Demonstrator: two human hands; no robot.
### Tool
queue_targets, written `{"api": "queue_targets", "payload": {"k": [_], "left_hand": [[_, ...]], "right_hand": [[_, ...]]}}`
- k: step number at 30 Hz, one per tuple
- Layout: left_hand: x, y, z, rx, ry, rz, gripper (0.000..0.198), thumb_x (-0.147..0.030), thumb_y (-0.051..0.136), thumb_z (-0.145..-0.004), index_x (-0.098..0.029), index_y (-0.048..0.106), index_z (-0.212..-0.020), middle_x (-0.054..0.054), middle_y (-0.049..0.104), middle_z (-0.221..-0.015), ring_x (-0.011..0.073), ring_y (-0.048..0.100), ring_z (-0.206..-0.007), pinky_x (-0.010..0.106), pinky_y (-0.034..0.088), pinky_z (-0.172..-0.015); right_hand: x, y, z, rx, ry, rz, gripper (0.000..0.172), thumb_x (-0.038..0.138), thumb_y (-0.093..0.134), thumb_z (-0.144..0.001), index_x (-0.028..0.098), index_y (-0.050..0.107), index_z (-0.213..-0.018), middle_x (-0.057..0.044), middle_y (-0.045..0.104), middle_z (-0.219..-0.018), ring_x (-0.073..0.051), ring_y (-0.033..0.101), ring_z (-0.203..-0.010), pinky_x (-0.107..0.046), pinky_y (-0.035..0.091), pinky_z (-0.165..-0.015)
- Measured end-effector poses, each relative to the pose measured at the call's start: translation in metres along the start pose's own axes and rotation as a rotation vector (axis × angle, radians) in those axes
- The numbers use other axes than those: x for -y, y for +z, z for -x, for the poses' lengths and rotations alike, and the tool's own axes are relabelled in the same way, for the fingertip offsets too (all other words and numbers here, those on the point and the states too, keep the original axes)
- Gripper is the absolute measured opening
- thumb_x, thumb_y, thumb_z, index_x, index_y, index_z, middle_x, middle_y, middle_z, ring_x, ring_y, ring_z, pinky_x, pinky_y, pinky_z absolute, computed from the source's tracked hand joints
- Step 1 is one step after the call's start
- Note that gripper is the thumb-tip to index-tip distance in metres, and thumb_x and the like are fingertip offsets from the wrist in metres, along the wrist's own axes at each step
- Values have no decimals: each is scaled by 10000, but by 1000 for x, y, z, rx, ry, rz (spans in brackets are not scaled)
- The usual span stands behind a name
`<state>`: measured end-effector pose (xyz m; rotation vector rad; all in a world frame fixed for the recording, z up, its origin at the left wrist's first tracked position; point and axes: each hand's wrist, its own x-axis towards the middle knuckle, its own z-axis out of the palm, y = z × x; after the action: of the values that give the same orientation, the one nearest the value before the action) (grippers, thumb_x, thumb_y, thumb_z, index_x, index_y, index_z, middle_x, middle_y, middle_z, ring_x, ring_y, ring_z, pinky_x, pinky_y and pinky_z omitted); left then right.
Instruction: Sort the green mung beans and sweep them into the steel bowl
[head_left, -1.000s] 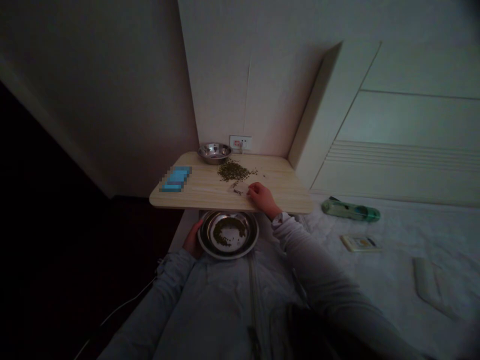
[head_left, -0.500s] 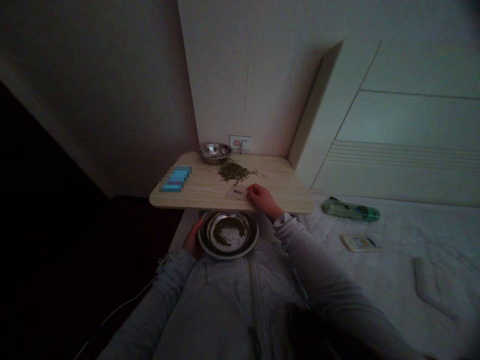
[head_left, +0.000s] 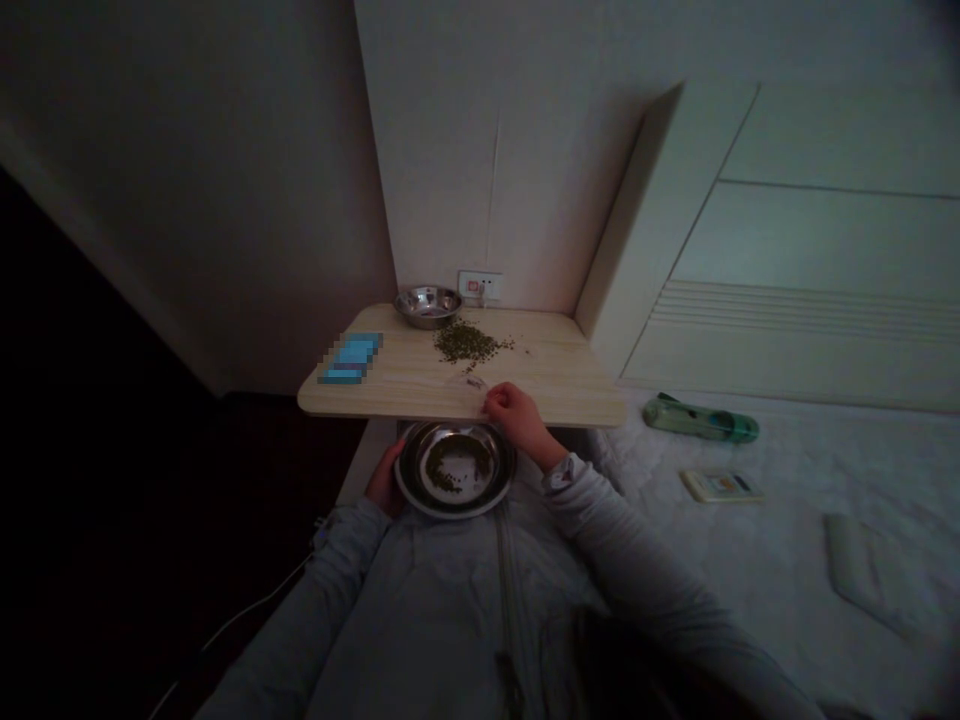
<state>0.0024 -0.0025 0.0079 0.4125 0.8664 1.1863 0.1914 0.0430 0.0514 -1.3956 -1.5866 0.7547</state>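
My left hand [head_left: 385, 483] grips the left rim of a metal bowl [head_left: 457, 507] below the table's front edge. Small green beans [head_left: 439, 468] lie in a curved band on its bottom. Over the table's front edge, my right hand [head_left: 515, 415] pinches a small clear plastic piece [head_left: 474, 396], its outline faint; a few dark bits show on or under it. Just beyond lies a spread pile of green beans [head_left: 466, 343] on the wooden tabletop [head_left: 559, 375]. A second metal bowl [head_left: 428, 305] stands behind the pile, to its left.
A blurred-out blue screen [head_left: 351, 358] lies on the tabletop's left side. A wall socket [head_left: 480, 285] is behind the table. On the bed at right are a green bottle [head_left: 701, 420], a phone [head_left: 721, 486] and a pale folded item [head_left: 870, 565]. A white cable [head_left: 251, 607] runs at lower left.
My right hand has drawn slightly toward me and to the left with the clear plastic piece, closer to the bowl. The left hand and the bowl have stayed put.
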Motion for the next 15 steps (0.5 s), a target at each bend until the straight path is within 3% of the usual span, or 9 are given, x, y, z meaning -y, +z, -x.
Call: {"api": "queue_targets", "payload": {"k": [5,15], "left_hand": [[0,1,0,14,1,7,285,-267,390,-740,-138,634,-811,42,673,-812,195,544,-930,297,364,-875],[3,-6,-5,22,20,5,285,-275,400,-729,-135,628,-830,49,674,-799,199,535,-943,316,343,-890]], "right_hand": [[5,9,8,21,-48,94,101,211,450,-637,170,493,-719,24,555,-555,-88,503,-513,-206,366,-512],[7,-2,11,32,65,221,108,202,460,-648,143,505,-727,10,577,-542,-79,517,-493,-184,345,-486]]}}
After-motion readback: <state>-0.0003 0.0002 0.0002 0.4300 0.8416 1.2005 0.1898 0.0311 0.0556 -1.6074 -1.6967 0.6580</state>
